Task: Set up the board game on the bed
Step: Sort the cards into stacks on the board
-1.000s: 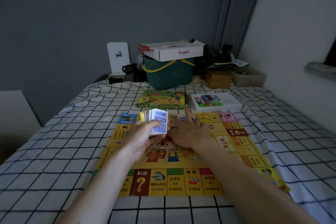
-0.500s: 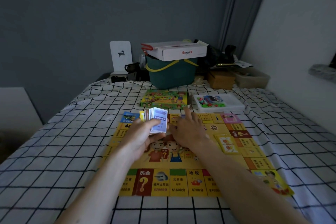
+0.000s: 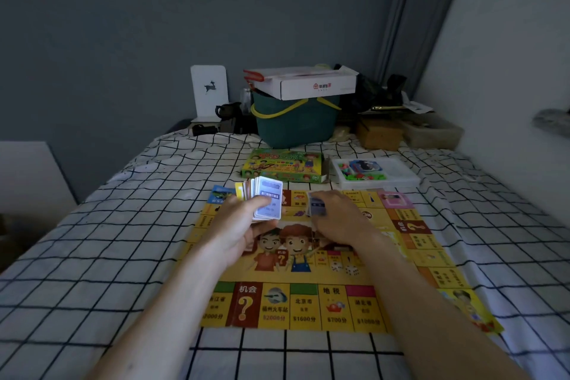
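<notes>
1. The game board (image 3: 311,274) lies flat and unfolded on the checked bed sheet (image 3: 101,256) — every place below is given relative to it.
2. The left hand (image 3: 237,228) hovers above the board's far-left part, fingers and thumb curled round a fanned stack of cards (image 3: 262,199) held upright, a blue-faced card in front.
3. The right hand (image 3: 342,219) is above the board's far-middle part, pinching a single card (image 3: 317,206) just beside the stack.
4. Beyond the board's far edge, on the sheet, lies the green game box (image 3: 283,165); to that box's right sits a white tray (image 3: 374,173) with small coloured pieces.
5. Further back — past the box — stands a teal basket (image 3: 296,123) with a white carton (image 3: 308,83) on top.
</notes>
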